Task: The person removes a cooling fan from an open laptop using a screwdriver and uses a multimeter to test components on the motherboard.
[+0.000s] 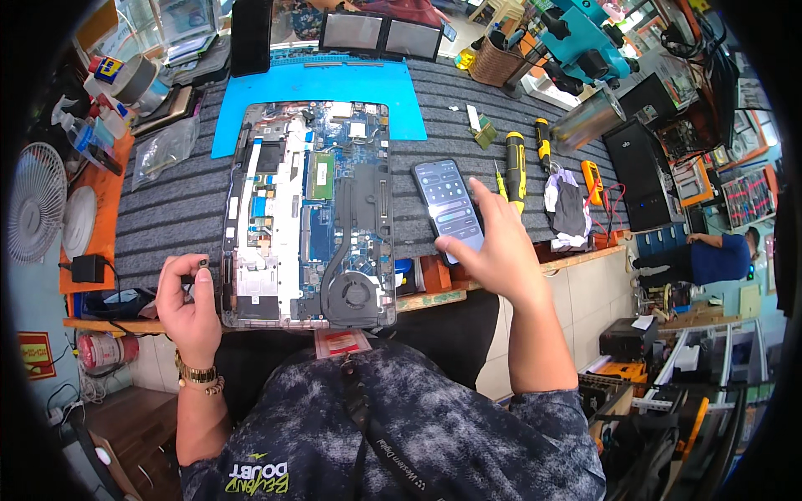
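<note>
An opened laptop lies on the grey ribbed mat, its board, fan and cables exposed. Beside its left edge my left hand pinches a tiny dark piece between thumb and finger, too small to identify. A smartphone with a lit screen lies right of the laptop. My right hand is over the phone's right and lower part, fingers apart and curved, the thumb at its lower left edge.
Behind the laptop are a blue silicone mat, screwdrivers, a multimeter and a teal microscope. A fan stands left, a computer tower right. A person in blue is farther right.
</note>
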`<action>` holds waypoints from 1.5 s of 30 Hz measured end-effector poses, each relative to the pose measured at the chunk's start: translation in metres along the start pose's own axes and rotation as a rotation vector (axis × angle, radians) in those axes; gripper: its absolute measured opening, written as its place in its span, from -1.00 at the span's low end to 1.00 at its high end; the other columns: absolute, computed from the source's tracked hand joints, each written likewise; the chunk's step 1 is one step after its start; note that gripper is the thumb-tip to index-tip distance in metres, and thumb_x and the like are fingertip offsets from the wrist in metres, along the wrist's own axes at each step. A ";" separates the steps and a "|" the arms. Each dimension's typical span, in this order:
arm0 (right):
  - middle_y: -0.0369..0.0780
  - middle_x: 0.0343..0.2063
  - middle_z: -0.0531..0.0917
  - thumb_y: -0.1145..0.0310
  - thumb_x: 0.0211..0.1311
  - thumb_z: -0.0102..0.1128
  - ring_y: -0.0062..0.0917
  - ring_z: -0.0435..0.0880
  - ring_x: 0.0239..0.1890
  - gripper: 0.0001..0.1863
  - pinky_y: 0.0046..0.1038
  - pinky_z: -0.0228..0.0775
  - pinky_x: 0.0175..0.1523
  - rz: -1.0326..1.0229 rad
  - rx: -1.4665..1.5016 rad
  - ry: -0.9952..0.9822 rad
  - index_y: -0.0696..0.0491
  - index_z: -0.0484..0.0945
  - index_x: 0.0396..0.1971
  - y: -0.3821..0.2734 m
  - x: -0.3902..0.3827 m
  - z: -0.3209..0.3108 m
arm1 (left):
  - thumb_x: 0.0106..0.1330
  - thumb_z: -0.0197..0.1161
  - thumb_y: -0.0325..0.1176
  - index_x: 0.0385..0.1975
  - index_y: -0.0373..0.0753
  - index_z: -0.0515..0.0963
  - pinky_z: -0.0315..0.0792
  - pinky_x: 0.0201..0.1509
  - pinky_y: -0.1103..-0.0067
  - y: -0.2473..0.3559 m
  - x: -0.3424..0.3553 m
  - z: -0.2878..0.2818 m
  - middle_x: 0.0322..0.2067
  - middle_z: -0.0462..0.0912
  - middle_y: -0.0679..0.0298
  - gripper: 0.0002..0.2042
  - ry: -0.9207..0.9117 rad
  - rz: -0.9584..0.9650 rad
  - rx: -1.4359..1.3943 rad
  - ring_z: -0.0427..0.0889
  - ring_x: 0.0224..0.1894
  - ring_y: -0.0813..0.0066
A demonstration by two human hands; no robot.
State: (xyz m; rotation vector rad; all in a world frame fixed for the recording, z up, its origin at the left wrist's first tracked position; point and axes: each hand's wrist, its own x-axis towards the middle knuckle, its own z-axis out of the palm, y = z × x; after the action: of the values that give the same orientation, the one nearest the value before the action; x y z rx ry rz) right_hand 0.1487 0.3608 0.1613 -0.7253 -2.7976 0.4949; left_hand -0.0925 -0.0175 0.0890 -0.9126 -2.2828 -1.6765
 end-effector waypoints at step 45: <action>0.00 0.08 0.65 0.54 -0.34 0.62 -0.10 0.73 0.03 0.05 -0.17 0.68 0.09 -0.507 0.217 0.141 0.13 0.58 0.43 -0.070 -0.107 -0.052 | 0.30 0.60 -0.53 -0.09 -0.25 0.83 0.60 0.02 0.35 0.073 -0.019 0.035 -0.23 0.84 0.25 -0.79 -0.322 0.367 -0.153 0.78 -0.18 0.19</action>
State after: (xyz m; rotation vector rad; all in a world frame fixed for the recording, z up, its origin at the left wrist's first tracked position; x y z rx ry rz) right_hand 0.2245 0.2637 0.2223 0.0026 -2.5987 0.6023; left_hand -0.0287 0.0203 0.1264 -1.6274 -2.0104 -1.6490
